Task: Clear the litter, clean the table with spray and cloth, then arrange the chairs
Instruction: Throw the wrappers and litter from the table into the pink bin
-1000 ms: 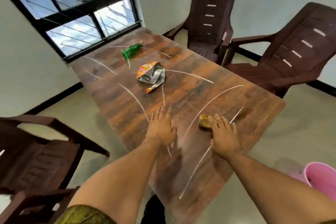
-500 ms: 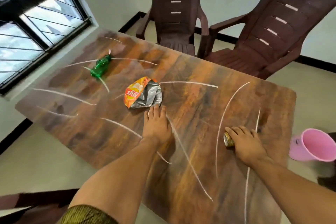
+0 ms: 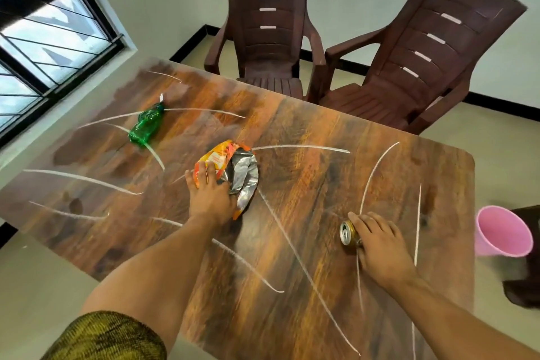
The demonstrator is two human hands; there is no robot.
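Pale walls and a barred window (image 3: 43,38) frame the wood-grain bench (image 3: 292,199), streaked with white lines. Two brown chairs (image 3: 268,38) stand at its far edge, a pink bin (image 3: 502,231) off its right edge. Mid-bench, the left hand (image 3: 209,197) reaches forward, fingers laid flat on the crumpled chip bag (image 3: 233,169). Near the right edge, the right hand (image 3: 380,245) curls round a can (image 3: 348,233) (lying on its side). A green wrapper (image 3: 146,126) lies toward the far-left corner.

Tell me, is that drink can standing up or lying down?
Lying down: the can rests sideways on the table, its round end facing left.
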